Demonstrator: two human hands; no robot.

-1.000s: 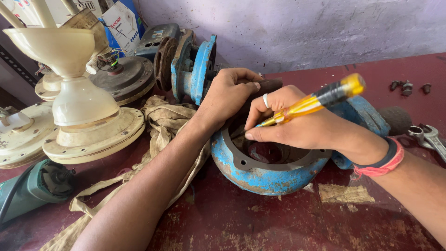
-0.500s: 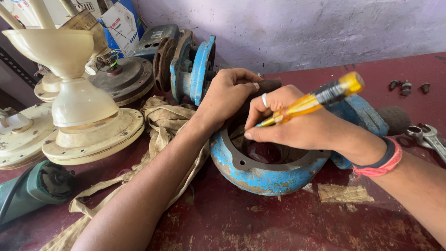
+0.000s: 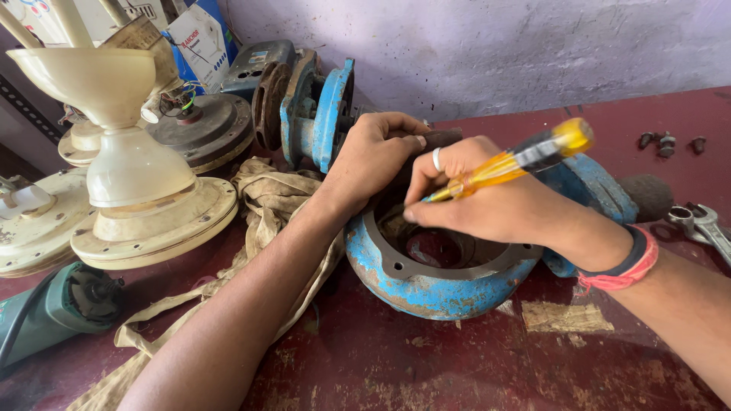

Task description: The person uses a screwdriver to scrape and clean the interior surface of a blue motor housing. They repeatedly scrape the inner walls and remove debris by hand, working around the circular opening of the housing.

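Blue motor housing [image 3: 438, 285] lay on its side on the dark red bench [image 3: 472, 365], open round mouth facing up toward the camera, paint chipped and rusty along the rim.

Right hand [image 3: 495, 205] sat over the housing mouth, fingers closed tight around a yellow-handled screwdriver [image 3: 510, 164] — handle angled up and away from the housing, tip end down at the inner rim and hidden behind the fingers. Ring on one finger, red and dark bands at the wrist.

Left hand [image 3: 377, 160] was curled over the far rim of the housing, fingers wrapped on a dark part there; could not tell exactly what it clamped.

Versus half a second earlier: almost nothing changed. Both hands kept the same hold, housing did not shift, screwdriver handle sat at much the same tilt.

Around the housing:
- beige rag [image 3: 266, 205] just beside it on the left-hand side, running under the left forearm
- second blue motor part [image 3: 316, 114] behind it, near the wall
- cream fan bodies [image 3: 129, 190] beyond the rag
- green power tool [image 3: 53, 308] further out past the rag, at the bench edge
- spanners [image 3: 700, 224] and a few loose bolts [image 3: 666, 141] on the right-hand side, well apart from it
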